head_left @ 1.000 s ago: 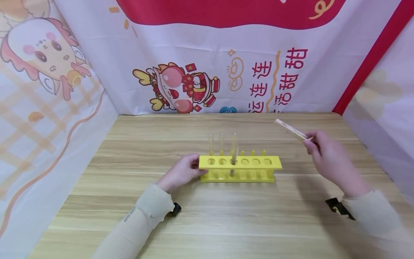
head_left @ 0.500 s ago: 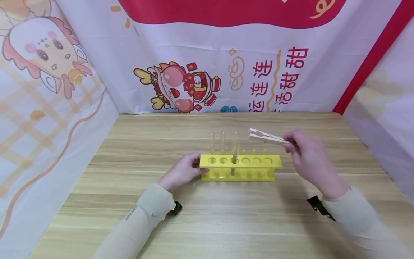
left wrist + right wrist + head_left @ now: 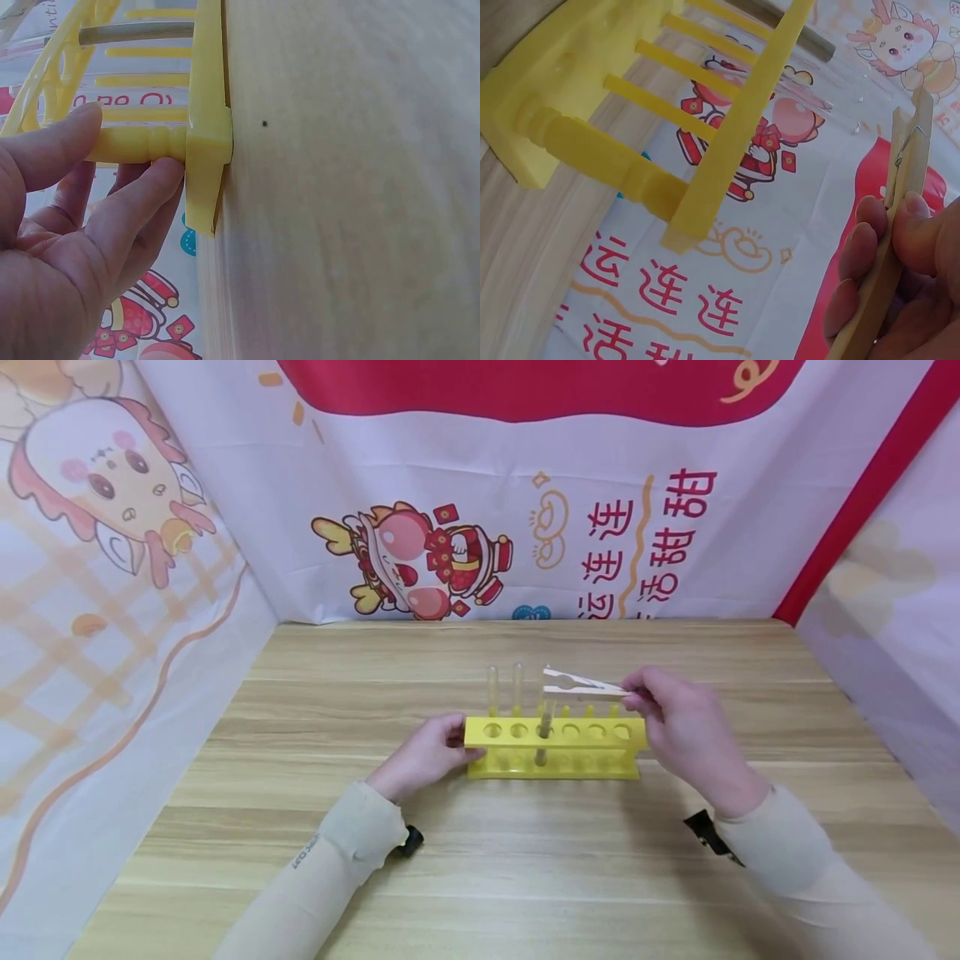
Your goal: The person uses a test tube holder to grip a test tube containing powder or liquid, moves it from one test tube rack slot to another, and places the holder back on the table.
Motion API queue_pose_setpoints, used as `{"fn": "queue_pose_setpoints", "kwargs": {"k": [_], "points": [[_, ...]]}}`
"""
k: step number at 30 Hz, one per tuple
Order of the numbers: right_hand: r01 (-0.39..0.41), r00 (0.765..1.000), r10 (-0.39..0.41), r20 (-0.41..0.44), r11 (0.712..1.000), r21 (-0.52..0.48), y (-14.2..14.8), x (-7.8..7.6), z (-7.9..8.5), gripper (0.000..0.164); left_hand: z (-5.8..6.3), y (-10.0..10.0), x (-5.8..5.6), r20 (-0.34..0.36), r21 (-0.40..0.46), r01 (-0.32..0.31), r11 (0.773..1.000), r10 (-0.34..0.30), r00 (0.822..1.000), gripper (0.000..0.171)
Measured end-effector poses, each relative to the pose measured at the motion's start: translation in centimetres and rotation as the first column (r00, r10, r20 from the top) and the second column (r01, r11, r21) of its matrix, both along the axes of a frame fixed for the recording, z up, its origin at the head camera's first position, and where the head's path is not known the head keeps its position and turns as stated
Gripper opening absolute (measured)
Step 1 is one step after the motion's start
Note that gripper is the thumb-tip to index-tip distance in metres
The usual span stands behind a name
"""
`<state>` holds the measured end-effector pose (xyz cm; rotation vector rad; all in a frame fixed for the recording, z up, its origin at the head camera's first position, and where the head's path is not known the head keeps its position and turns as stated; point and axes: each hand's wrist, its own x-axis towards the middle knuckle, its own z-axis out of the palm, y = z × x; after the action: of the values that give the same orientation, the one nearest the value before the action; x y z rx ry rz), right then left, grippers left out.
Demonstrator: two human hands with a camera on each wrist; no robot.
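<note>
A yellow test tube rack [image 3: 581, 743] stands on the wooden table. My left hand [image 3: 427, 756] grips its left end post, thumb and fingers around the post [image 3: 124, 144] in the left wrist view. Clear test tubes [image 3: 492, 689] stand upright along the rack's back pegs at the left. A tube with grey-brown contents [image 3: 543, 728] leans slightly in the third front hole. My right hand [image 3: 686, 727] holds a wooden test tube clamp [image 3: 581, 691] by its handle, over the rack's right half. The clamp's tips are spread and overlap the third tube's upper part in the head view.
Bare yellow pegs [image 3: 589, 711] line the back of the rack at the right. Printed cloth [image 3: 450, 452] hangs behind the table, with more cloth [image 3: 112, 635] along the left and right sides. Black wrist devices [image 3: 408, 842] sit at both sleeves.
My right hand has carried the clamp left, from beyond the rack's right end to above its middle, and the clamp has turned nearly level. My left hand stays on the rack.
</note>
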<state>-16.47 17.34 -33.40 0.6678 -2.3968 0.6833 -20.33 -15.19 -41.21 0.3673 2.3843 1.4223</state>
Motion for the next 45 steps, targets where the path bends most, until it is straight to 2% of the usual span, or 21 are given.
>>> {"fn": "queue_pose_setpoints", "kwargs": {"k": [20, 27, 31, 39, 45], "points": [[-0.028, 0.999, 0.028, -0.014, 0.999, 0.033, -1.0, -0.4, -1.1, 0.013, 0.0, 0.0, 0.1, -0.016, -0.004, 0.012, 1.000, -0.012, 1.000, 0.025], [-0.012, 0.999, 0.009, 0.052, 0.998, 0.057, -1.1, -0.4, -1.7, 0.012, -0.1, 0.0, 0.0, -0.008, 0.008, 0.003, 1.000, -0.003, 1.000, 0.025], [-0.011, 0.999, 0.008, 0.046, 0.998, 0.067, -1.1, -0.5, -2.2, 0.013, -0.1, -0.1, -0.1, -0.002, 0.000, 0.002, 1.000, -0.002, 1.000, 0.027], [-0.031, 0.999, 0.033, -0.018, 0.997, 0.069, -1.0, -0.7, -3.5, 0.015, -0.1, -0.1, -0.2, 0.004, 0.002, 0.002, 1.000, -0.002, 1.000, 0.027], [-0.048, 0.999, 0.047, 0.003, 0.996, 0.070, -1.1, -0.8, -4.2, 0.015, -0.2, -0.1, -0.1, -0.014, 0.007, 0.020, 1.000, -0.020, 1.000, 0.026]]}}
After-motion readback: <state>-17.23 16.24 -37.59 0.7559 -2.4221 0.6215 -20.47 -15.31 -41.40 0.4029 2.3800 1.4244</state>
